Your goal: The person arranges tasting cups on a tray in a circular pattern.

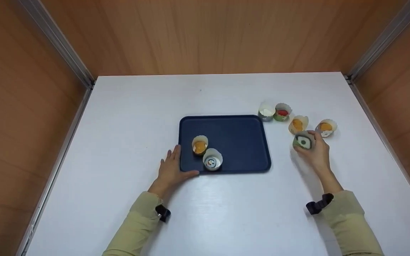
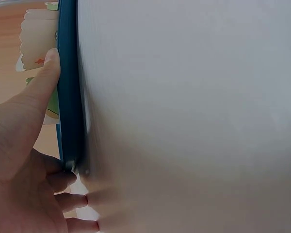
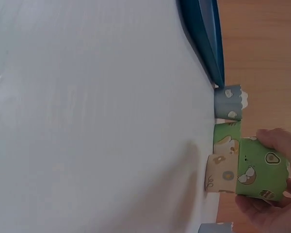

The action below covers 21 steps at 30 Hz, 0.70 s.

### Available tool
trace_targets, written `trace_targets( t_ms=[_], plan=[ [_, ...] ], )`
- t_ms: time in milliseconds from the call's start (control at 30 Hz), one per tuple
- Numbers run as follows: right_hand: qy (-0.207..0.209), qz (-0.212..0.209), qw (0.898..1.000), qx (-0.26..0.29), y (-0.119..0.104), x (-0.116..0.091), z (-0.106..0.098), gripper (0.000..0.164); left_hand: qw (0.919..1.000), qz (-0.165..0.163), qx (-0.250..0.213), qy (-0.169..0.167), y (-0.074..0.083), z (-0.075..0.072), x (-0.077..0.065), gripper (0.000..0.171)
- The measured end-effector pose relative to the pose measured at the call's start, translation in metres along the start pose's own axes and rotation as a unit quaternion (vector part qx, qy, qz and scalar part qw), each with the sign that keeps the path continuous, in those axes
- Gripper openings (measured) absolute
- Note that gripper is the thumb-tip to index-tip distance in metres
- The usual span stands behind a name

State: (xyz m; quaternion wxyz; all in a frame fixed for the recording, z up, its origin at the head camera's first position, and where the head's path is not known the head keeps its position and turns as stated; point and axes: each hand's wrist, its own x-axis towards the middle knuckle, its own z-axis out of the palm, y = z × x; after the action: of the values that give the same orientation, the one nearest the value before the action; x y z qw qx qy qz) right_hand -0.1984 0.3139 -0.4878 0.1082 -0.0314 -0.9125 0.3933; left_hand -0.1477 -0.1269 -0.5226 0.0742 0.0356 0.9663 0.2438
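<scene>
My right hand (image 1: 317, 153) grips a green paper baking cup (image 1: 302, 141) between thumb and fingers at the right of the table. A cartoon pattern covers this cup's side in the right wrist view; something white with a green spot shows inside it from above. My left hand (image 1: 171, 169) touches the near left corner of a dark blue tray (image 1: 240, 145), fingers along the left edge, thumb stretched along the near edge. Near that corner, the tray carries a cup with an orange-yellow filling (image 1: 200, 146) and a pale cup with a small figure at its bottom (image 1: 212, 160).
Beyond the tray's far right corner stand a grey-blue cup (image 1: 266, 112) and a green cup with something red inside (image 1: 282, 112). Two cups with orange contents, one beige (image 1: 298, 124) and one pale (image 1: 326, 127), stand close to my right hand. Wooden panels (image 1: 205, 39) enclose the white table (image 1: 137, 106).
</scene>
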Motion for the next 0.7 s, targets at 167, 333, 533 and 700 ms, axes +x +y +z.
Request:
trace_targets(
  t_ms=[167, 333, 533, 700],
  plan=[
    [-0.013, -0.017, 1.000, 0.002, -0.012, 0.001, 0.009, 0.060, 1.0000, 0.000, 0.000, -0.003, 0.000, 0.000, 0.000, 0.115],
    [-0.018, -0.036, 0.999, 0.014, -0.023, 0.004, 0.018, 0.060, 1.0000, -0.002, -0.003, -0.006, 0.000, 0.001, 0.000, 0.115],
    [-0.023, -0.062, 0.998, 0.024, -0.038, 0.007, 0.030, 0.059, 1.0000, 0.000, -0.008, -0.002, 0.000, 0.001, -0.001, 0.115],
    [-0.039, -0.077, 0.996, 0.026, -0.051, 0.010, 0.038, 0.060, 0.9999, 0.004, -0.013, 0.002, 0.000, 0.000, -0.002, 0.114]
  ],
)
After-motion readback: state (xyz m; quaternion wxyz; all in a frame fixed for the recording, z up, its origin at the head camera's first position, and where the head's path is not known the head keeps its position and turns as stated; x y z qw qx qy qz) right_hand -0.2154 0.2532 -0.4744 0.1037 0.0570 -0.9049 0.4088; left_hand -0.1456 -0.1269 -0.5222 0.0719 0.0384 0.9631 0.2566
